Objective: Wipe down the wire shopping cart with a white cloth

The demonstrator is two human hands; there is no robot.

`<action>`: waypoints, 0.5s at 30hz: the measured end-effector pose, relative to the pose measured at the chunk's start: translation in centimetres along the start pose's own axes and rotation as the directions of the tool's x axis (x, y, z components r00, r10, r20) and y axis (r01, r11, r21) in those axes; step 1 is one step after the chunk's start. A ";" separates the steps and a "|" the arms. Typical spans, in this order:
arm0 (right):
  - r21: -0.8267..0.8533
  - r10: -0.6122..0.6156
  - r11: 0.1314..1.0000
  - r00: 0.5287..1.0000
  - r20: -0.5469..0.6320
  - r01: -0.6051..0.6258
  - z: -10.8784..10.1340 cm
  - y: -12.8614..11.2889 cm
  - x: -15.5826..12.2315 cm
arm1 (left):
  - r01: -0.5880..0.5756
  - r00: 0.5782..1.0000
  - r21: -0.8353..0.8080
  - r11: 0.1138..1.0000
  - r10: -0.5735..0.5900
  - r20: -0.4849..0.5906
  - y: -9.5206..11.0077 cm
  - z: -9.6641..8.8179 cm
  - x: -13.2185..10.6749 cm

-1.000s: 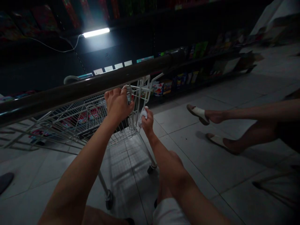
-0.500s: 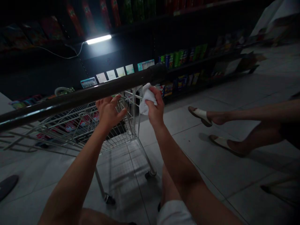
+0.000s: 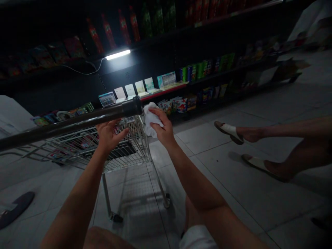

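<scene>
A white cloth (image 3: 150, 119) is bunched in my right hand (image 3: 164, 128), its fingers and thumb closed on it. The cloth is pressed near the end of the dark handle bar (image 3: 64, 121) of a wire shopping cart (image 3: 124, 162). My left hand (image 3: 107, 136) is under the bar, thumb spread away from the fingers and nothing seen in its grasp. Its fingertips come up to the bar's lower edge and are partly hidden there. Inside the cart basket lie a dark flat item (image 3: 124, 150) and some red packets, seen dimly through the wires.
Ahead stand dark shelves with red bottles (image 3: 124, 27), cans (image 3: 199, 71), cards and snack bags (image 3: 178, 104), lit by a lamp tube (image 3: 118, 54). At right another person's legs and pale shoes (image 3: 229, 129) extend over the tiled floor (image 3: 207, 180). A dark round base (image 3: 20, 207) stands at left.
The handle's end now sits further left and lower in view, with more shelf visible. My right hand and the cloth have shifted left to the bar's end; my left hand moved slightly left and down.
</scene>
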State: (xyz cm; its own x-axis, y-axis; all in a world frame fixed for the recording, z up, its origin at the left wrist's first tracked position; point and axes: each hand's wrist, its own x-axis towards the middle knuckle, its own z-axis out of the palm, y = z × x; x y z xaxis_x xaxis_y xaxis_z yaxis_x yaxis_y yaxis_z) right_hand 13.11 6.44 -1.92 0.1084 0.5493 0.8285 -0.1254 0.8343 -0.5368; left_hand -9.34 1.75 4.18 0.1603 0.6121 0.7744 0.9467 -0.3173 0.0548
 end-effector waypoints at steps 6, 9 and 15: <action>0.111 -0.007 0.994 0.986 0.166 -0.012 2.8 -1.5 -2.0 | 0.013 1.000 -0.134 0.991 -0.013 -0.001 -2.0 -2.2 -1.4; 0.115 0.024 0.992 0.973 0.231 -0.052 3.4 -0.6 -5.2 | 0.074 0.997 -0.256 0.964 -0.074 0.011 -3.6 -3.2 -2.5; 0.062 -0.094 0.994 0.984 0.154 0.085 4.4 -5.3 -2.7 | 0.242 0.967 -0.247 0.938 -0.254 -0.018 -6.6 -5.1 -4.9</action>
State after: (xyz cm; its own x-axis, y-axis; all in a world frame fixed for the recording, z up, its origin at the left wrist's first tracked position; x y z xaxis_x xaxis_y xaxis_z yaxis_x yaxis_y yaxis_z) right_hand 9.13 0.37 -0.64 -0.0330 0.4551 0.8898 -0.1764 0.8737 -0.4534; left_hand -17.84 -2.86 3.21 -0.0902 0.6595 0.7463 0.8584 -0.3285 0.3940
